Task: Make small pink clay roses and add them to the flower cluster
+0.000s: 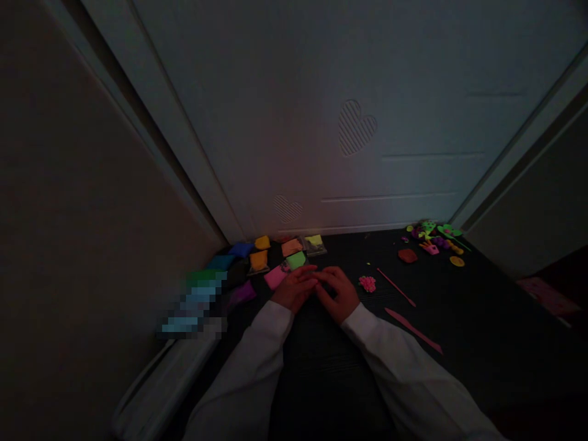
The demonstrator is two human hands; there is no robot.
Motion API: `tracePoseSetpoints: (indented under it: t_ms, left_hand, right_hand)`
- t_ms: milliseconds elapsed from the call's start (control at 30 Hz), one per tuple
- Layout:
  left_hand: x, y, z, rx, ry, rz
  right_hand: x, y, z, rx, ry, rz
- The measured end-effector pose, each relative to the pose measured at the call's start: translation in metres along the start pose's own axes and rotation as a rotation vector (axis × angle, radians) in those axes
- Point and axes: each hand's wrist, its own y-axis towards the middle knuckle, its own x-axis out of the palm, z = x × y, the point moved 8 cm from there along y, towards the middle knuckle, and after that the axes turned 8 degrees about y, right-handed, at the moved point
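Over the dark table my left hand (pixel 296 290) and my right hand (pixel 339 293) meet at the fingertips. Both have bent fingers closed toward each other; whatever lies between them is too small and dim to name. Just right of my right hand sits a pink clay flower-like cluster (pixel 367 283) with bits of green. A thin pink modelling stick (pixel 396 288) and a pink plastic clay knife (pixel 414 331) lie farther right. Behind my left hand are a pink clay packet (pixel 277 277) and a light green clay packet (pixel 297 260).
More clay packets, such as an orange one (pixel 258 261) and a purple one (pixel 242 293), line the left side. A blurred-out screen (pixel 195 303) and a pale long case (pixel 169 380) stand at the left edge. Colourful clay figures (pixel 434 236) crowd the back right, near a red lump (pixel 407 255).
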Motion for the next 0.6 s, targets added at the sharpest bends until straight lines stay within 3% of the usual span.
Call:
tracePoseSetpoints:
  t_ms: [267,600]
  left_hand:
    - [-0.0075,0.0034,-0.0037,-0.013,0.013,0.055]
    - [-0.0025,0.0005,-0.0001,0.018,0.048,0.077]
  right_hand:
    - [0.0008,0.0006,-0.0019,0.006,0.003,-0.019]
    - [0.0019,0.0012,0.001,0.003,-0.011,0.002]
